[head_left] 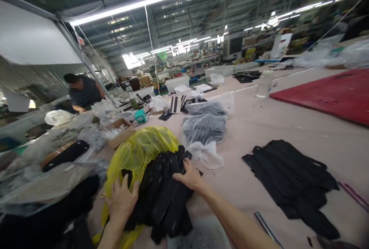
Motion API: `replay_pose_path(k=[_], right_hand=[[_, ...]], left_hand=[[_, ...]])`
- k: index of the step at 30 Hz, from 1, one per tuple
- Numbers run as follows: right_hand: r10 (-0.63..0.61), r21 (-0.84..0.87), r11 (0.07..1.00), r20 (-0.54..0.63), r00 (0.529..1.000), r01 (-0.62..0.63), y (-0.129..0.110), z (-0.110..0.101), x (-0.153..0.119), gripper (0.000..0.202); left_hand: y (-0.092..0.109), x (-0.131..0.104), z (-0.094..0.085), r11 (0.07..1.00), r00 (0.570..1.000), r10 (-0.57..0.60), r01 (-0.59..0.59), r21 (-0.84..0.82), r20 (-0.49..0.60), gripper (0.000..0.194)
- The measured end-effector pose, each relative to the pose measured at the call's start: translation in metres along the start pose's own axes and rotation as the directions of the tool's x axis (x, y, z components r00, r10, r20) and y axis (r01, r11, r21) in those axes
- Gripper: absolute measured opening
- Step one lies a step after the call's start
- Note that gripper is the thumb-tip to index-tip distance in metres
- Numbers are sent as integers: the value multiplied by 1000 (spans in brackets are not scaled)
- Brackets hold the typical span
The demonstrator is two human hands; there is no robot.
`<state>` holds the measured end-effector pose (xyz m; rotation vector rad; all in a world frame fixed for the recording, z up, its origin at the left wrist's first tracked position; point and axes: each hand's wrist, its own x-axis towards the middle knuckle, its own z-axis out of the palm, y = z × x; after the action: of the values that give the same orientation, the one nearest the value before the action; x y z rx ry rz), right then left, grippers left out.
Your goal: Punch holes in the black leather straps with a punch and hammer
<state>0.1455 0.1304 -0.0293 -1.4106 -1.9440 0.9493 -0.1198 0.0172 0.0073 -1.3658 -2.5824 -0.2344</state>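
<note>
A bundle of black strips (170, 195) lies on the desk (230, 180) between the two hands, its upper left part inside a yellow bag (141, 145). The left hand (122, 199) is at the bundle's left side, fingers spread wide over the bag's edge. The right hand (188, 176) touches the strips at their upper right, thumb well apart from the fingers; whether it grips any of them, I cannot tell. The strips' far ends are hidden under the bag, and they overlap too darkly to count. A greyish sheet (201, 235) just below the bundle is cut off by the bottom edge.

Just beyond the bundle is a clear bag (204, 128) of dark contents, its lettering hard to read. To the right lies a second black pile (288, 180), near a metal bar (268, 228) and a pink object (353, 193), which is blurred. Farther off are a red board (331, 95), cut off at the right edge, and a translucent container (264, 85). At the far left a person (85, 91) leans forward, partly hidden by clutter.
</note>
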Motion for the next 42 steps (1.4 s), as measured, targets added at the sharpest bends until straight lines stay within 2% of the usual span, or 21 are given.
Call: replay_pose_path(k=[1, 3, 5, 6, 9, 12, 14, 17, 19, 23, 28, 30, 31, 33, 34, 35, 36, 37, 38, 40, 42], right_hand=[[-37, -26, 999, 36, 999, 38, -1, 13, -8, 83], [-102, -92, 990, 90, 991, 111, 0, 33, -24, 90], [-153, -145, 975, 125, 980, 170, 5, 40, -32, 91], [-167, -158, 970, 133, 977, 187, 8, 40, -33, 90], [-199, -179, 959, 123, 972, 219, 19, 35, -28, 85], [-209, -196, 954, 107, 972, 227, 25, 35, -20, 83], [-209, -197, 955, 93, 974, 223, 26, 36, -19, 82], [-225, -154, 961, 43, 973, 229, 28, 36, -26, 80], [-255, -104, 961, 5, 967, 254, 28, 34, -33, 79], [-339, -44, 940, -30, 940, 338, 27, 28, -48, 72], [-352, -87, 934, -74, 933, 346, 14, 15, -80, 62], [-322, -47, 946, -67, 944, 319, 2, 8, -103, 60], [-284, 2, 959, -35, 958, 284, -6, 6, -116, 58], [-181, 143, 976, 116, 977, 164, -24, 3, -148, 53], [-135, 214, 973, 224, 965, 87, -34, 2, -165, 50], [-104, 272, 962, 334, 937, 10, -44, 3, -183, 48], [-93, 316, 947, 437, 895, -56, -53, 5, -201, 46], [-97, 349, 931, 522, 848, -108, -61, 8, -218, 44], [-109, 377, 914, 583, 805, -150, -67, 12, -234, 41], [-130, 427, 879, 644, 754, -214, -71, 19, -258, 33], [-120, 461, 852, 631, 766, -246, -64, 22, -272, 27]], left_hand=[[-15, 1, 13, 989, 987, -146, 147, -4, 61, 66], [-37, -7, 39, 953, 923, -294, 303, 2, 248, 73], [-46, -23, 53, 949, 925, -307, 315, 1, 223, 73], [-46, -31, 54, 952, 932, -300, 307, -4, 204, 72], [-28, -54, 40, 954, 941, -293, 300, -16, 170, 61], [-10, -72, 25, 985, 981, -168, 172, -35, 94, 52], [-7, -88, 21, 991, 991, -122, 126, -52, 59, 62], [-14, -116, 20, 984, 984, -150, 157, -80, 95, 84], [-22, -132, 18, 970, 963, -196, 218, -109, 183, 82], [-37, -151, 4, 927, 912, -231, 313, -209, 340, 52], [-53, -161, -19, 855, 896, -304, 406, -322, 324, 27], [-57, -168, -29, 731, 877, -364, 477, -487, 313, 18], [-57, -174, -33, 612, 859, -392, 511, -604, 331, 14], [-51, -186, -42, 246, 817, -390, 538, -806, 426, 11], [-45, -194, -46, 34, 797, -353, 534, -845, 490, 14], [-37, -202, -50, -160, 779, -301, 528, -834, 550, 18], [-27, -211, -54, -312, 761, -247, 523, -793, 599, 22], [-16, -219, -58, -418, 746, -200, 522, -744, 635, 25], [-5, -228, -61, -481, 738, -164, 520, -706, 655, 27], [13, -243, -66, -514, 756, -107, 514, -687, 646, 30], [19, -255, -68, -439, 791, -67, 524, -730, 608, 32]])
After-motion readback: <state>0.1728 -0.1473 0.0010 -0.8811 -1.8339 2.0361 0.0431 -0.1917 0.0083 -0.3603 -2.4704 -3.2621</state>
